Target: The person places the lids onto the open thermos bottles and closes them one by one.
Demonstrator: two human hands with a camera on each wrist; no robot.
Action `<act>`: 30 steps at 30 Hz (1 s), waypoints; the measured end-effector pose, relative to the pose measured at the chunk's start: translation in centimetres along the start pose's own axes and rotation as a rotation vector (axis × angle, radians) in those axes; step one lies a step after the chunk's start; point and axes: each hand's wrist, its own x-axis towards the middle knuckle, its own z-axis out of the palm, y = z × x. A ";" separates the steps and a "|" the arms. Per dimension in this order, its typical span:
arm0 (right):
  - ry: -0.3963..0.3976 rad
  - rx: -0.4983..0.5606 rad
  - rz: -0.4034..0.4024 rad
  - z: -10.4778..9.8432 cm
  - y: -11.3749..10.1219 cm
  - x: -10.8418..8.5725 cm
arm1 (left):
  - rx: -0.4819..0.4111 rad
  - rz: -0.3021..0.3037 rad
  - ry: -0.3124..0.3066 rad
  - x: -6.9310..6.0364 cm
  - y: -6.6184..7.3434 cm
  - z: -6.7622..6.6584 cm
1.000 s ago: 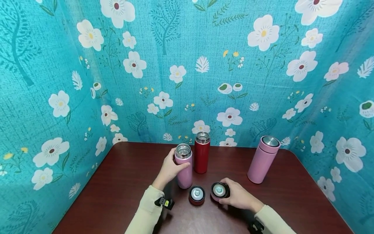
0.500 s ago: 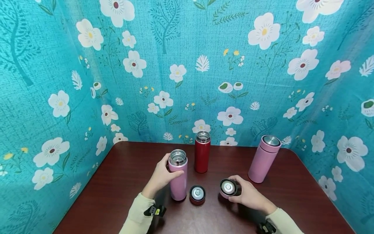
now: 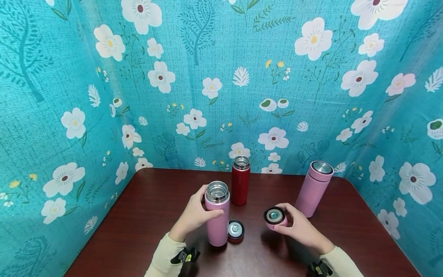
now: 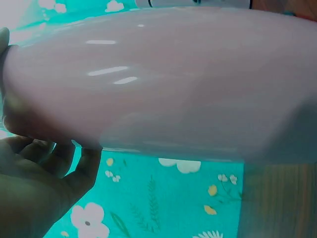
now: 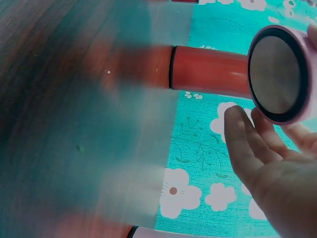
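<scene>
My left hand [image 3: 195,213] grips a pink thermos bottle [image 3: 219,225] from its left side, with the steel mouth uncovered and facing up. In the left wrist view the bottle [image 4: 173,84] fills most of the picture. My right hand [image 3: 301,229] pinches a pink lid [image 3: 275,218], its inner side facing up, above the table. From the right wrist view, the lid's flat outer face [image 5: 277,74] shows a black ring. A dark red lid [image 3: 236,231] lies upside down on the table, partly behind the pink bottle. A red thermos bottle [image 3: 240,184] without a lid stands behind.
Another pink thermos [image 3: 313,190], with its lid on, stands beyond my right hand. The dark brown table [image 3: 149,215] ends at a blue flowered cloth [image 3: 221,96] hung behind and at both sides.
The pink bottle has come nearer to me, shifting left and then back right in my left hand. My right hand has moved right with the pink lid and raised it off the table.
</scene>
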 end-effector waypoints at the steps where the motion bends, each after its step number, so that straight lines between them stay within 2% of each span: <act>1: 0.008 0.008 0.001 0.0 -0.1 0.0 | -0.004 0.001 -0.009 0.0 0.2 0.2; 7: 0.069 -0.060 -0.014 -0.3 -0.6 0.1 | -0.036 0.004 -0.065 0.0 1.4 1.4; 12: 0.108 -0.091 -0.046 -0.5 -1.2 0.3 | -0.062 0.056 -0.102 0.1 2.2 2.9; 17: 0.128 -0.031 -0.095 -0.8 -2.1 0.5 | -0.081 0.098 -0.122 0.0 2.6 4.2; 21: 0.132 0.042 -0.174 -1.2 -2.6 0.6 | -0.088 0.132 -0.138 0.0 2.5 5.3; 30: 0.080 0.212 -0.313 -2.0 -3.6 0.3 | -0.085 0.152 -0.171 -0.2 2.3 7.1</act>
